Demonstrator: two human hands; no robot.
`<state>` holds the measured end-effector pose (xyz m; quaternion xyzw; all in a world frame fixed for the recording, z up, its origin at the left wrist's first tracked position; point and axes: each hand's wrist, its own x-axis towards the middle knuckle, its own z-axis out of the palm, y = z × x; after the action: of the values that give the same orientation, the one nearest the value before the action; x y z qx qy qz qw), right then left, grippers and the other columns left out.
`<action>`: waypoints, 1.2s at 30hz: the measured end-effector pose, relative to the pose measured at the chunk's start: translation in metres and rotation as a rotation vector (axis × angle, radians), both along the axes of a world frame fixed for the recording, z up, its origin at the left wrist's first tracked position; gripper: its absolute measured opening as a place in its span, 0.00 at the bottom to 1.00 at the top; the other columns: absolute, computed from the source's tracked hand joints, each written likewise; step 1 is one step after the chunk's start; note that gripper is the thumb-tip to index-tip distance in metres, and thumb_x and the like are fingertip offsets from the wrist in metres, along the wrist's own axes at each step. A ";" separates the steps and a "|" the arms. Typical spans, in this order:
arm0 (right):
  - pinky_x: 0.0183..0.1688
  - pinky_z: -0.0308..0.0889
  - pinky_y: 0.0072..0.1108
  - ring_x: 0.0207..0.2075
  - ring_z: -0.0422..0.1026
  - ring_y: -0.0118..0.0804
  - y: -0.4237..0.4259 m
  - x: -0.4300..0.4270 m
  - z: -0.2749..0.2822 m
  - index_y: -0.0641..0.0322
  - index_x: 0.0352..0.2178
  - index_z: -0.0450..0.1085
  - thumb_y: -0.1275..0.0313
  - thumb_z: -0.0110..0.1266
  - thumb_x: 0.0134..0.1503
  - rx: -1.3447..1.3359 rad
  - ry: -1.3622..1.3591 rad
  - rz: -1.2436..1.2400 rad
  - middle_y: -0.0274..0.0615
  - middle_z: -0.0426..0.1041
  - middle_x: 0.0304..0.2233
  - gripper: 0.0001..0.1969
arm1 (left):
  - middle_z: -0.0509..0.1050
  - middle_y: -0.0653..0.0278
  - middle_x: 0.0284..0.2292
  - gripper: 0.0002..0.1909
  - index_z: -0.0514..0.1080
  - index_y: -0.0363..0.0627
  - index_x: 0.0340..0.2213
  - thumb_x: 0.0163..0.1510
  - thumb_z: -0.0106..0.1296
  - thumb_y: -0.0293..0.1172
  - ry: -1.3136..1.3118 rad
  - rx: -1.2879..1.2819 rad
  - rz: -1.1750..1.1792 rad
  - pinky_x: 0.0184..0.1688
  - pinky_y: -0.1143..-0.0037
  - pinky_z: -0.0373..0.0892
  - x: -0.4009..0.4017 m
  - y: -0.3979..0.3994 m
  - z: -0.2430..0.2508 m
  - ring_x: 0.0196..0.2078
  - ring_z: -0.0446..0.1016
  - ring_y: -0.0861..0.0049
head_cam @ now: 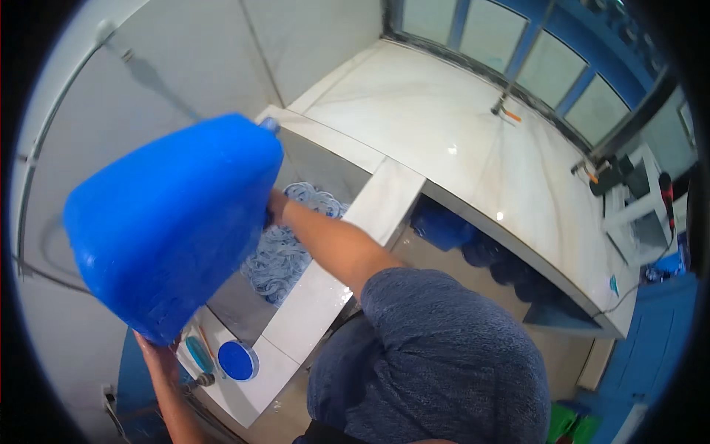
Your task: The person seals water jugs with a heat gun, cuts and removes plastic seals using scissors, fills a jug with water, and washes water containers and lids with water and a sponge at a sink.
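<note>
A large blue plastic water jug (177, 222), tilted on its side with its small capped-looking spout (270, 125) at the upper right, fills the left of the view. My right hand (275, 208) is at its right side near the spout end, partly hidden behind it. My left hand (158, 355) holds its lower corner, its fingers partly hidden. Beneath the jug is a tiled basin (236, 311) with a swirled, pale blue-grey mass (277, 261) in it; I cannot tell its material.
A teal brush (198, 354) and a round blue-topped tub (237, 361) sit on the basin's near-left ledge, by a tap (204, 380). A white marble-look counter (444, 127) runs along the right, with taps (499, 108) and a white rack (638, 216). Blue jugs (444, 225) stand beneath it.
</note>
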<state>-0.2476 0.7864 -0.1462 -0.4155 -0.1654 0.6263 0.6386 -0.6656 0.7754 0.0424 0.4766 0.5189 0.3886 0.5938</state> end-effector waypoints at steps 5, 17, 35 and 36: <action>0.51 0.55 0.62 0.56 0.63 0.60 -0.050 -0.043 -0.021 0.68 0.56 0.62 0.46 0.37 0.61 -0.238 0.207 0.181 0.57 0.64 0.57 0.35 | 0.65 0.65 0.57 0.34 0.58 0.53 0.60 0.62 0.36 0.61 -0.094 0.004 -0.136 0.54 0.66 0.65 0.024 0.014 0.003 0.57 0.66 0.70; 0.60 0.43 0.62 0.63 0.54 0.59 -0.058 0.053 -0.042 0.60 0.60 0.58 0.40 0.36 0.60 -0.202 0.293 -0.024 0.55 0.59 0.61 0.39 | 0.67 0.59 0.55 0.25 0.61 0.48 0.57 0.65 0.43 0.46 0.195 0.441 -0.232 0.45 0.80 0.68 0.094 0.017 0.057 0.42 0.73 0.82; 0.66 0.43 0.51 0.60 0.59 0.53 0.018 0.020 0.089 0.55 0.35 0.75 0.58 0.67 0.37 0.489 -2.119 0.310 0.49 0.68 0.52 0.22 | 0.72 0.51 0.43 0.17 0.72 0.44 0.44 0.50 0.55 0.28 0.625 1.147 -0.542 0.52 0.63 0.66 0.196 0.010 -0.074 0.47 0.70 0.53; 0.66 0.41 0.50 0.65 0.52 0.55 0.028 0.009 0.082 0.54 0.37 0.75 0.60 0.69 0.36 0.699 -2.203 0.364 0.49 0.62 0.59 0.24 | 0.71 0.52 0.44 0.18 0.73 0.47 0.45 0.50 0.55 0.29 0.677 1.147 -0.543 0.54 0.62 0.64 0.199 0.007 -0.090 0.49 0.69 0.53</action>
<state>-0.2383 0.8139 -0.0640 -0.5058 -0.8498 -0.0699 0.1305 -0.4668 0.7827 -0.0478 0.9201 0.2516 0.2696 0.1321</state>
